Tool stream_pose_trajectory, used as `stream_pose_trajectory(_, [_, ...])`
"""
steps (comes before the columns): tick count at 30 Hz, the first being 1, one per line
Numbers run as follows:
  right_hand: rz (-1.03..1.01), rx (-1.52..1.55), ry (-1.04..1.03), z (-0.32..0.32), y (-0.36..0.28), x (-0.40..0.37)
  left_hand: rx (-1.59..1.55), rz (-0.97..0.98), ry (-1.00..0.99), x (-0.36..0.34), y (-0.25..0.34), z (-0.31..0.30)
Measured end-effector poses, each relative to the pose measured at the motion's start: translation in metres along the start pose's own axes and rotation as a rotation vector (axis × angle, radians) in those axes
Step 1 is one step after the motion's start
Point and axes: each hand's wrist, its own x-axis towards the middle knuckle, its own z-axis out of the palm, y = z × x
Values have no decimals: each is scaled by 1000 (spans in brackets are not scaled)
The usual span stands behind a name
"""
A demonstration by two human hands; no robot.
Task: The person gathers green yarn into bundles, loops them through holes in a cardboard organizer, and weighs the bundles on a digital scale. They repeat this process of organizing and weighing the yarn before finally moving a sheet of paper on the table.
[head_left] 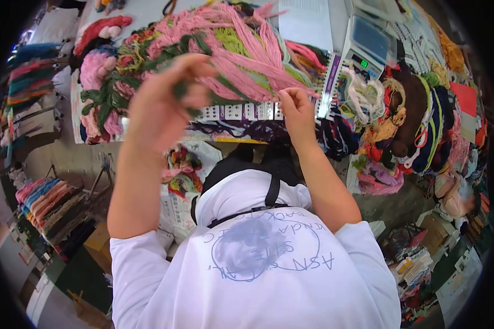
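Note:
Long hanks of pink embroidery thread (241, 60) lie across a mixed heap on the table. Dark green thread (115, 90) and lime green thread (233, 41) show among them. My right hand (299, 109) is closed in a pinch at the lower right end of the pink hank, with strands at its fingertips. Raised over the heap's left side, my left hand (167, 101) is smeared by motion. Its thumb and fingers look apart, and I see nothing in them. White cards with punched holes (233, 112) run along the table's front edge, below the pink thread.
A digital scale (365, 60) with a green display stands right of the heap, by a white paper sheet (306, 22). White thread (362, 93) and other coloured bundles fill the right side. Racks of hanging thread (33, 82) stand at left. A cloth-like thread pile (181, 167) sits below the table.

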Motion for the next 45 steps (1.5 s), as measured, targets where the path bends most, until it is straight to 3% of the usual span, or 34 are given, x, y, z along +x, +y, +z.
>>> stream_pose_trajectory(3, [-230,62,-184,19,-110,-33,72,-24,-89,-11,-5,75])
stream_pose_trajectory(5, [-359,43,-377,21,-156,-44,-72,-39,-234,-13,-4,100])
stream_pose_trajectory(6, [-433,-59,-375,21,-168,-45,-53,14,-253,-13,-2,112])
stream_pose_trajectory(8, [-359,-126,-451,14,-186,-48,-69,6,-260,-14,3,125])
stream_pose_trajectory(9, [-237,-2,-500,12,-193,-49,-89,15,-311,-12,4,128])
stream_pose_trajectory(14, [-283,26,-553,-7,-209,-50,-172,-13,-314,-12,5,141])
stream_pose_trajectory(16, [-195,163,-544,-12,-220,-53,-111,-5,-334,-8,3,139])
stream_pose_trajectory(21, [-135,154,-546,-18,-230,-48,-79,-5,-417,1,2,150])
stream_pose_trajectory(25, [-173,-158,-498,-24,-225,-43,25,-42,-447,10,0,151])
stream_pose_trajectory(31, [-162,-32,-557,-31,-226,-40,-41,-63,-459,13,1,152])
stream_pose_trajectory(34, [-47,86,-566,-32,-230,-41,-67,-70,-443,12,3,151])
stream_pose_trajectory(36, [-78,221,-568,-32,-228,-40,8,-28,-411,12,5,149])
stream_pose_trajectory(40, [-117,213,-535,-35,-221,-36,-4,77,-315,16,-2,147])
stream_pose_trajectory(43, [-139,130,-506,-34,-225,-37,-68,109,-475,21,-1,142])
stream_pose_trajectory(45, [-130,155,-482,-30,-231,-41,118,195,-302,16,0,153])
